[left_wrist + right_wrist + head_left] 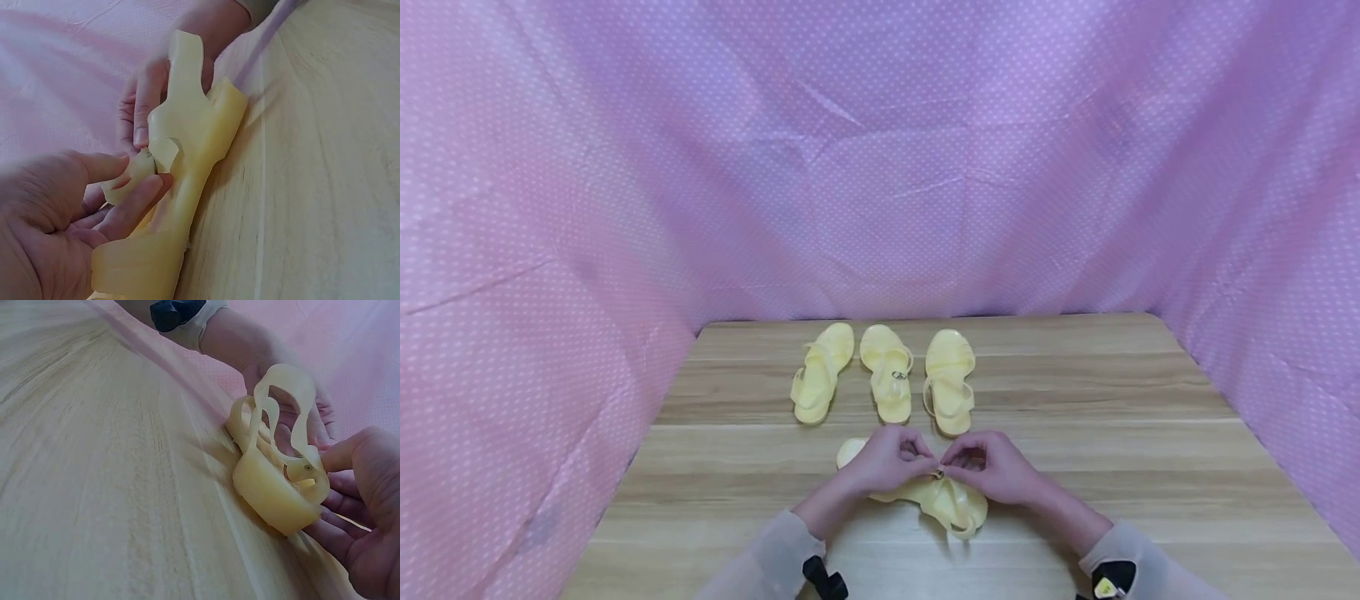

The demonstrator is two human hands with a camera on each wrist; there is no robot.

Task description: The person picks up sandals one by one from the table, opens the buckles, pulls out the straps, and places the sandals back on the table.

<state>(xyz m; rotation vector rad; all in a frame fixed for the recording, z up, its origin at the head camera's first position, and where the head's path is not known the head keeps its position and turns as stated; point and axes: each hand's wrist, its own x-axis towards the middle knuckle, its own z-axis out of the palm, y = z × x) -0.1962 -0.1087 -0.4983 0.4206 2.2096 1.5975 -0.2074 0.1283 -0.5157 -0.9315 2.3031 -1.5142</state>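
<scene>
While 3 yellow sandals (887, 373) lay in a row toward the wooden table's (1150, 417) far edge, we pinched the 4th sandal's (943, 497) ankle strap near the front edge, left hand (887, 460) and right hand (992, 467) meeting at its unfastened buckle (307, 467). Pink dotted cloth (550, 250) walled the table.

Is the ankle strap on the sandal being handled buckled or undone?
Cannot tell: both hands, left hand and right hand, pinch the strap at the buckle of the sandal, hiding it.
</scene>
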